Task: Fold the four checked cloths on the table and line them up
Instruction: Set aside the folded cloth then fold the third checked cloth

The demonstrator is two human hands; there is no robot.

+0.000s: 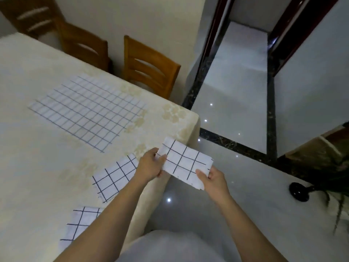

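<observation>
I hold a folded white checked cloth (pixel 186 162) in the air just off the table's right edge. My left hand (pixel 152 164) pinches its left end and my right hand (pixel 212 178) grips its lower right corner. Two more folded checked cloths lie on the table (pixel 37 167) near its front edge: one (pixel 113 176) beside my left wrist, the other (pixel 80 224) closer to me and partly hidden by my left forearm. A fourth checked cloth (pixel 86 112) lies spread flat and unfolded further back on the table.
The table carries a cream flowered tablecloth. Wooden chairs (pixel 151 69) stand along its far side. To the right are glossy grey floor tiles, a doorway, a black round base (pixel 300 191) and hanging plant leaves.
</observation>
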